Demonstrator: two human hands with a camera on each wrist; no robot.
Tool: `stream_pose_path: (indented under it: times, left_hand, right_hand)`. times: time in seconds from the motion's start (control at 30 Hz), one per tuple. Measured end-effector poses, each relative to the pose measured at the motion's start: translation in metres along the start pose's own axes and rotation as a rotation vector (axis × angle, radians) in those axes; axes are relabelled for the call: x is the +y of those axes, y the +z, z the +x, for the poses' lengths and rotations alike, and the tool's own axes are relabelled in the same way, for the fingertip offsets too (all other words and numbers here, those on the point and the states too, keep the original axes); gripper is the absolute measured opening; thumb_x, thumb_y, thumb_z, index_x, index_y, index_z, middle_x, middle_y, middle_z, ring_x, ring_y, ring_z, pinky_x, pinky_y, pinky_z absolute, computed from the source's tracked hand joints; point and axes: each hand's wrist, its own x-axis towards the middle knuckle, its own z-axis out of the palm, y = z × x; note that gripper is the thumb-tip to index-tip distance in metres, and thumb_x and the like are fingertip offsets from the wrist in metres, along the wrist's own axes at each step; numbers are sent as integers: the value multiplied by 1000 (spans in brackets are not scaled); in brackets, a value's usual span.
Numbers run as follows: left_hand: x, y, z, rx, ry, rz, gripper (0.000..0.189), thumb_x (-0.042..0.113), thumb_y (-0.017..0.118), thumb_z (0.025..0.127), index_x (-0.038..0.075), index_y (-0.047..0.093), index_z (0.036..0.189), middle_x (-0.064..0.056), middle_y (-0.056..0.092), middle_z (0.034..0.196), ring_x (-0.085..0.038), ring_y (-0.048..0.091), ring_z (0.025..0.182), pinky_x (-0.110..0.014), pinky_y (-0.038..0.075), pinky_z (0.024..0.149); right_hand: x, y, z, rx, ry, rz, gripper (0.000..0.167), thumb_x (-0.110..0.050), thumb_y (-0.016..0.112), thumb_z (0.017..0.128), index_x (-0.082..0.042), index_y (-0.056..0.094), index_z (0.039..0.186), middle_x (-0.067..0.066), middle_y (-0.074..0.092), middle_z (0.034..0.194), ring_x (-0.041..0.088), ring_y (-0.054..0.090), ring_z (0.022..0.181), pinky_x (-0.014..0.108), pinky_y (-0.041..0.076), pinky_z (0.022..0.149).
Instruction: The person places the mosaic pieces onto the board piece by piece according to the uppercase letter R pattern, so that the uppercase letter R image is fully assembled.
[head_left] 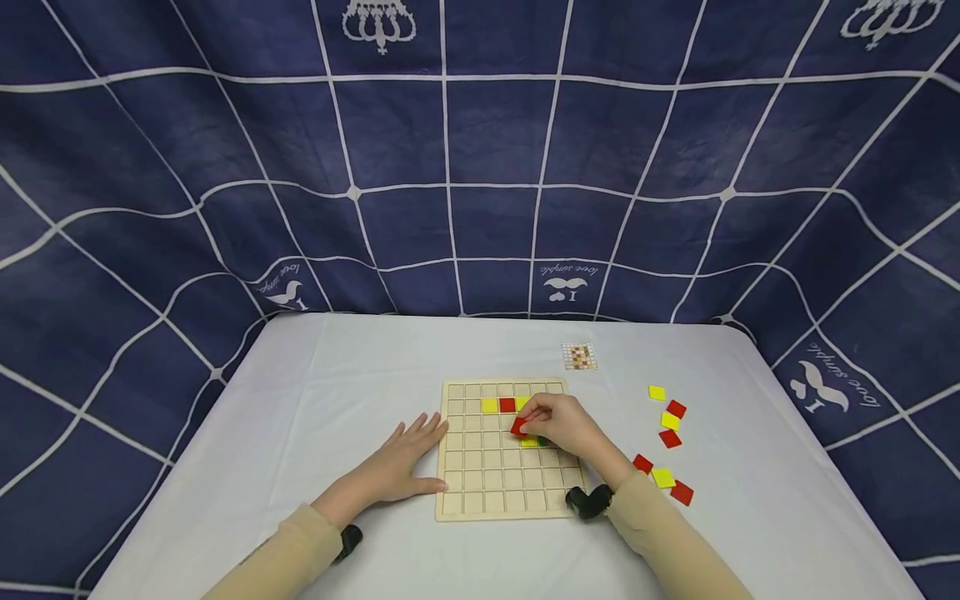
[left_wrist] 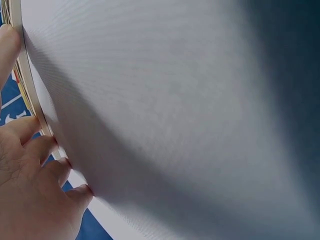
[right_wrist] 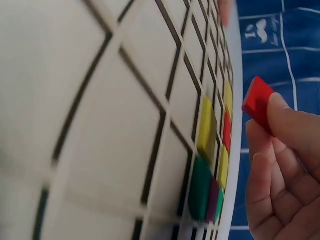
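A wooden grid board (head_left: pixel 472 481) lies on the white table. My right hand (head_left: pixel 561 423) pinches a red square tile (right_wrist: pixel 257 102) between thumb and fingers, tilted and raised over the board. In the board's upper rows sit a yellow tile (head_left: pixel 489 406), a red tile (head_left: pixel 507 405) and another yellow tile (head_left: pixel 522 403). Lower down, a yellow tile (right_wrist: pixel 206 131) and a green tile (right_wrist: pixel 200 187) fill neighbouring cells, partly covered by my right hand in the head view. My left hand (head_left: pixel 397 467) rests with spread fingers against the board's left edge.
Several loose red and yellow tiles lie right of the board, among them a yellow tile (head_left: pixel 663 477) and a red tile (head_left: pixel 682 492). A small printed pattern card (head_left: pixel 580 357) lies beyond the board. Blue checked cloth (head_left: pixel 495 225) hangs around the table.
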Motion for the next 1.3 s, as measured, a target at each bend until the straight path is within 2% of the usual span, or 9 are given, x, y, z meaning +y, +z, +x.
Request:
stream_pose_path:
  times: [0.2, 0.67, 0.87, 1.0, 1.1, 1.3]
  left_hand:
    - [0, -1, 2, -4, -7, -4, 96, 54, 72, 82, 8, 31, 155, -14, 23, 163, -36, 14, 152, -60, 11, 122]
    - [2, -1, 2, -5, -14, -12, 96, 53, 73, 81, 8, 31, 154, -14, 23, 163, -36, 14, 152, -60, 11, 122]
    - [2, 0, 2, -5, -13, -8, 96, 54, 73, 81, 9, 31, 155, -13, 23, 163, -35, 14, 153, -59, 11, 122]
    - [2, 0, 2, -6, -11, -12, 96, 54, 73, 81, 9, 31, 155, -13, 23, 163, -35, 14, 153, -59, 11, 122]
    - [2, 0, 1, -9, -10, -13, 96, 54, 72, 82, 9, 31, 155, -12, 23, 163, -35, 14, 153, -59, 11, 122]
    - [1, 1, 0, -1, -10, -5, 96, 53, 72, 82, 9, 30, 155, -12, 22, 163, -34, 14, 153, -59, 11, 122]
  right_hand:
    - [-3, 11, 7, -28, -42, -101, 8, -9, 78, 83, -14, 73, 85, -6, 67, 77, 7, 58, 70, 19, 51, 67]
    - [-7, 22, 10, -1, -84, -245, 8, -9, 80, 81, -15, 74, 80, -8, 64, 75, 7, 53, 67, 20, 46, 63]
    - [-8, 25, 10, 11, -74, -317, 11, -10, 81, 80, -17, 73, 76, -8, 61, 74, 7, 52, 69, 23, 46, 65]
    - [-8, 24, 8, 5, -68, -321, 10, -11, 80, 81, -17, 74, 76, -8, 63, 76, 9, 52, 72, 25, 47, 69]
    - [-8, 20, 6, 0, -55, -282, 7, -13, 80, 82, -18, 75, 80, -8, 65, 80, 8, 53, 73, 25, 47, 70]
    - [-1, -5, 2, 27, -10, -160, 4, -13, 75, 87, -13, 76, 90, -5, 68, 84, 9, 57, 74, 25, 50, 69]
